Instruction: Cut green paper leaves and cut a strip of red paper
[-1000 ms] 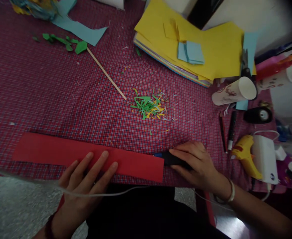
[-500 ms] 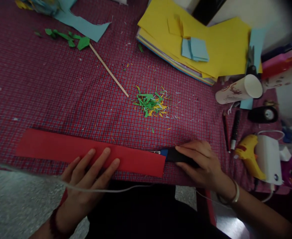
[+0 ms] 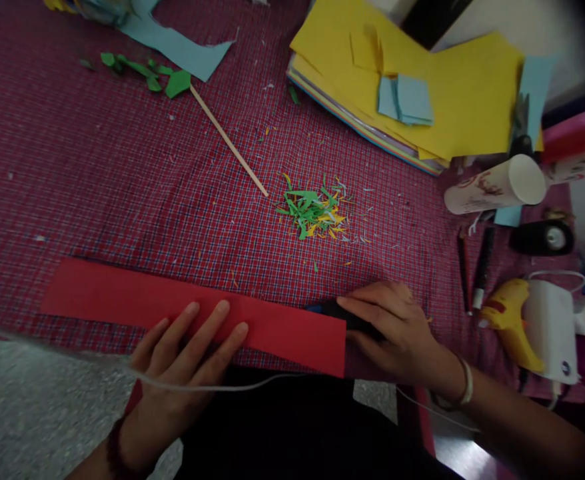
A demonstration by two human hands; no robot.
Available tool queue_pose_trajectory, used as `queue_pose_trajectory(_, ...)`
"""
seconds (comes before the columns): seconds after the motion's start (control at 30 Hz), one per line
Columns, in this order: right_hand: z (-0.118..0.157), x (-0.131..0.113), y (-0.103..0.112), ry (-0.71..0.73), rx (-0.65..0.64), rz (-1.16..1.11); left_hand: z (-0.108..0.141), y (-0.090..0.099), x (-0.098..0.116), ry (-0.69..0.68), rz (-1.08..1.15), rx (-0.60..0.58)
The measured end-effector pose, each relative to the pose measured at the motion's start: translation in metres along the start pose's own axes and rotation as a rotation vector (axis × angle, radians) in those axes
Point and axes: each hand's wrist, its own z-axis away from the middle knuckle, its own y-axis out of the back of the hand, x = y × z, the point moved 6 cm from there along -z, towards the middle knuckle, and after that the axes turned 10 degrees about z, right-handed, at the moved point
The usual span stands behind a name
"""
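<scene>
A long strip of red paper [image 3: 122, 290] lies along the table's near edge. On its middle rests my left hand [image 3: 187, 357], fingers spread and pressing the paper. My right hand [image 3: 397, 327] is closed around a dark cutter [image 3: 330, 309] with a blue part, at the strip's right end. The cutter's tip is hidden under the paper. Beyond the strip lies a small heap of green and yellow paper scraps [image 3: 312, 210], and a thin wooden stick [image 3: 230, 143] with green paper leaves [image 3: 177, 83] at its far end.
Yellow sheets [image 3: 462, 93] with light blue pieces [image 3: 406, 100] lie at the back right. A paper cup [image 3: 492, 187], pens, a yellow glue gun [image 3: 512, 320] and a white box [image 3: 552, 330] line the right side. A white cable [image 3: 222, 387] crosses over my left hand.
My right hand and the cutter have moved slightly left relative to the strip, and the cutter's tip has gone beneath the paper. The strip's right end is lifted more. The view has shifted slightly.
</scene>
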Motion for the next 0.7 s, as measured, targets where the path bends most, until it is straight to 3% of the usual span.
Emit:
queue_pose_trajectory(0.27,0.014,0.015,0.007,-0.075,0.026,0.035,-0.001,0.001,0.001,-0.059,-0.024,0.008)
queue_pose_trajectory(0.7,0.000,0.005,0.005,-0.011,-0.011,0.025,0.001,-0.001,0.000,-0.008,0.018,0.003)
